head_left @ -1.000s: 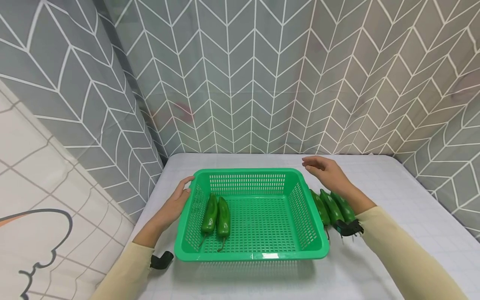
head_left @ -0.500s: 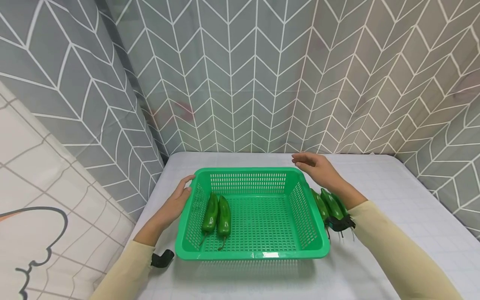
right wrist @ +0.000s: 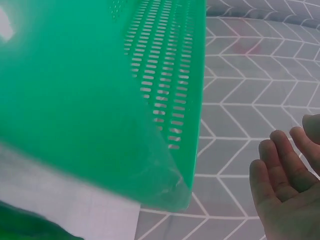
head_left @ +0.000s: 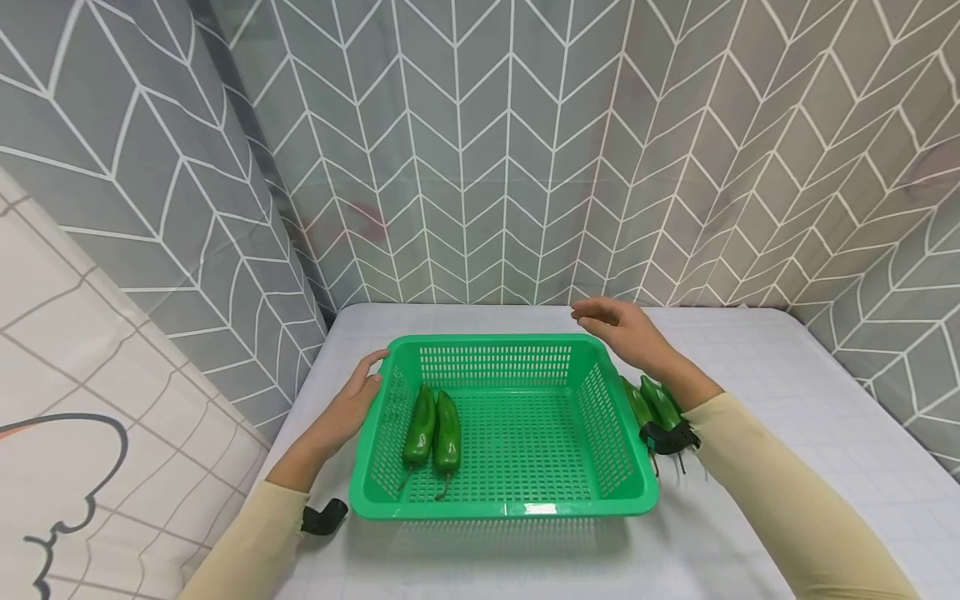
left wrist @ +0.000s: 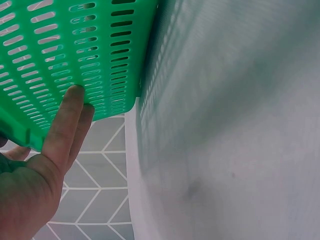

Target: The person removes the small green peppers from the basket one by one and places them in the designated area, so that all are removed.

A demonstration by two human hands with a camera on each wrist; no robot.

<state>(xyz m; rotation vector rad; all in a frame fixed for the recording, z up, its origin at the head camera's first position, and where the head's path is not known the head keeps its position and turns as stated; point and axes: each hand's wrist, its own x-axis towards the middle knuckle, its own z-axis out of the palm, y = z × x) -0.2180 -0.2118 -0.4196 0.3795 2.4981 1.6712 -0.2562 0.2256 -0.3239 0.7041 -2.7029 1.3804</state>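
Observation:
A green plastic basket (head_left: 504, 510) with slotted walls holds two long green peppers (head_left: 420, 427) on its left side, stems pointing toward me. My left hand (head_left: 354, 408) holds its left rim; in the left wrist view two fingers (left wrist: 65, 127) lie against the outer wall. Off the back right corner, my right hand (head_left: 622, 333) hovers with nothing in it, fingers slightly bent and thumb apart. The right wrist view puts this hand (right wrist: 287, 195) beside the basket's rim (right wrist: 200, 100). More green peppers (head_left: 660, 403) lie right of the basket, partly covered by my right forearm.
A white cloth with a faint grid covers the table (head_left: 817, 400). Grey curtains (head_left: 480, 167) with white chevron lines stand close behind it and along both sides. White tile-patterned fabric (head_left: 135, 400) hangs at the left. Each wrist carries a black strap mount (head_left: 324, 517).
My right hand has moved left and slightly back, from above the loose peppers toward the basket's back right corner. The left hand, the basket and the peppers have kept their places.

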